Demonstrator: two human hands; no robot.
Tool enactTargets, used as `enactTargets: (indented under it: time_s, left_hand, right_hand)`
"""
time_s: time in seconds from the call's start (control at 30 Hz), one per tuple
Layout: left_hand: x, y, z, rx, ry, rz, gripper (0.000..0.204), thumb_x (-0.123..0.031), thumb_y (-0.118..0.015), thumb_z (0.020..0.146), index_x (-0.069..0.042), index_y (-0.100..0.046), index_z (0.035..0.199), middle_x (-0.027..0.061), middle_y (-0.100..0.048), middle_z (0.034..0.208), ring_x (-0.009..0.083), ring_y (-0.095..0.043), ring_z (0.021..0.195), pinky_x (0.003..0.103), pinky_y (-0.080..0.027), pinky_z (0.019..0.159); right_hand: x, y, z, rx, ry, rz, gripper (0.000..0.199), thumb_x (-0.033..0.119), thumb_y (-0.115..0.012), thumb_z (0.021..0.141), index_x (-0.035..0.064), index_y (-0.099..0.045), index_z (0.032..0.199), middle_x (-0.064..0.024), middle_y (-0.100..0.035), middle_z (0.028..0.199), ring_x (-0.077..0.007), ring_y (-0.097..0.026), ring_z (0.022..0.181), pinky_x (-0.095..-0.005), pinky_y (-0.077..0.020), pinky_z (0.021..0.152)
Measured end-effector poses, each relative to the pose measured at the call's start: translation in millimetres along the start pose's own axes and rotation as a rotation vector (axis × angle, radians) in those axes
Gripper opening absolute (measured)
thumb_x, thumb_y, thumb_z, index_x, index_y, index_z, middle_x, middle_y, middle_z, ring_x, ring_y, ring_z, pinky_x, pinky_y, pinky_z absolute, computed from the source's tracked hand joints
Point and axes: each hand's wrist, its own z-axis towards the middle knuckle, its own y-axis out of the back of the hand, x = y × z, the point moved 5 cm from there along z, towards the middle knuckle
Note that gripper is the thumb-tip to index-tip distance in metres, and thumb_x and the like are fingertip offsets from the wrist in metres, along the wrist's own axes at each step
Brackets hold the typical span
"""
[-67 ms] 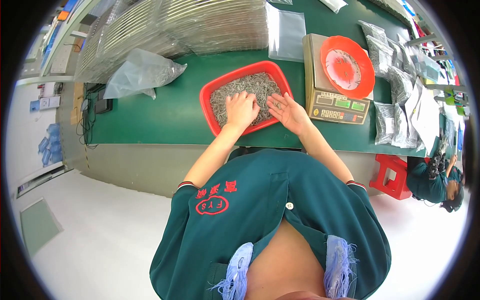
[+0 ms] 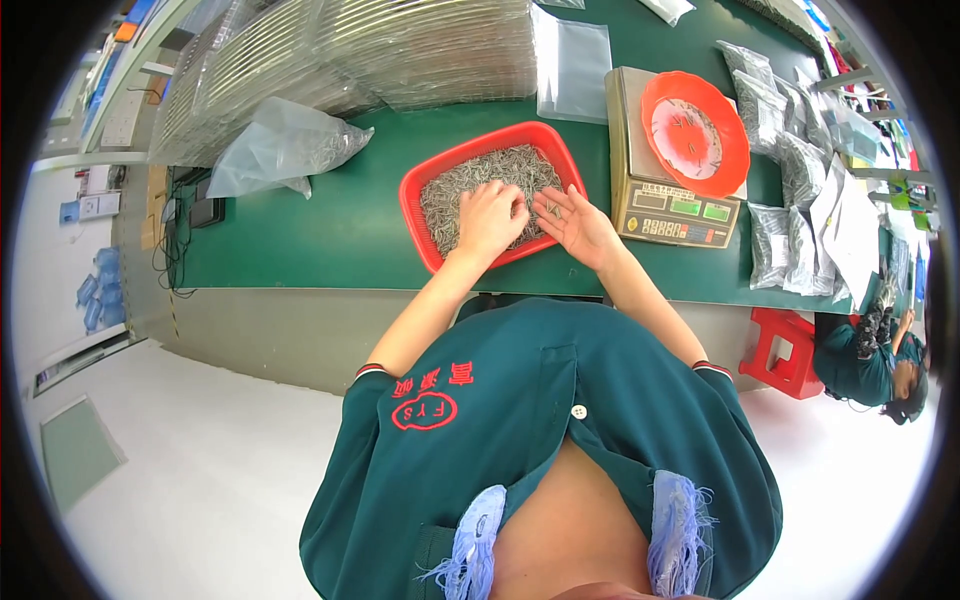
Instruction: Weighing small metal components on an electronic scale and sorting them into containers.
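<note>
A red plastic basket (image 2: 413,205) holds a heap of thin, short metal pins (image 2: 450,190); their exact kind is too small to tell. Above the heap, my left hand (image 2: 488,222) has its fingers curled and pinched together, and whatever lies between the tips is hidden. My right hand (image 2: 578,228) is beside it at the basket's right rim, palm up, fingers stretched out and slightly apart. A few pins seem to lie by those fingers. Right of the basket, a red dish (image 2: 738,130) with a few similar pins in it rests on a digital scale (image 2: 665,215).
A clear bag (image 2: 270,150) with metal pieces lies at left, before stacked plastic-wrapped trays (image 2: 430,50). Flat clear bags (image 2: 573,70) lie behind the basket. Several filled bags (image 2: 770,245) and papers (image 2: 842,230) are at right. A person (image 2: 860,365) is near a red stool (image 2: 780,352).
My left hand has shifted slightly to the right, toward my right hand. My right hand stays nearly still.
</note>
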Motion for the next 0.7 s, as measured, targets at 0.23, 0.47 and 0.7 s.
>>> enactTargets:
  time_s: [0.23, 0.47, 0.7]
  left_hand:
    - [-2.8, 4.7, 2.3, -0.04, 0.014, -0.262, 0.017, -0.023, -0.056, 0.076, -0.009, -0.061, 0.084, 0.0056, -0.058, 0.082, 0.0236, -0.053, 0.082, 0.037, -0.038, 0.072]
    - [38.4, -31.2, -26.5, 0.244, 0.049, 0.2, 0.021, -0.028, -0.062, 0.071, -0.01, -0.062, 0.081, 0.0059, -0.059, 0.083, 0.0247, -0.052, 0.086, 0.04, -0.038, 0.073]
    - [33.6, -41.2, -30.3, 0.247, -0.072, 0.209, 0.017, -0.024, -0.062, 0.069, -0.01, -0.061, 0.078, 0.005, -0.059, 0.08, 0.0229, -0.052, 0.084, 0.039, -0.038, 0.071]
  right_hand:
    - [1.6, -5.2, -6.2, 0.058, -0.037, 0.069, 0.047, 0.034, -0.033, 0.092, -0.0037, -0.037, 0.119, -0.014, -0.046, 0.118, -0.0258, -0.045, 0.109, -0.037, -0.0351, 0.095]
    - [81.5, -10.7, -37.1, 0.213, 0.27, 0.115, 0.042, 0.03, -0.035, 0.092, -0.0047, -0.043, 0.114, -0.015, -0.047, 0.118, -0.0271, -0.046, 0.109, -0.0375, -0.0378, 0.094]
    - [208.5, 58.6, -44.0, -0.123, 0.721, -0.146, 0.049, 0.037, -0.033, 0.091, -0.0042, -0.04, 0.118, -0.0135, -0.042, 0.124, -0.0256, -0.038, 0.118, -0.0375, -0.0301, 0.098]
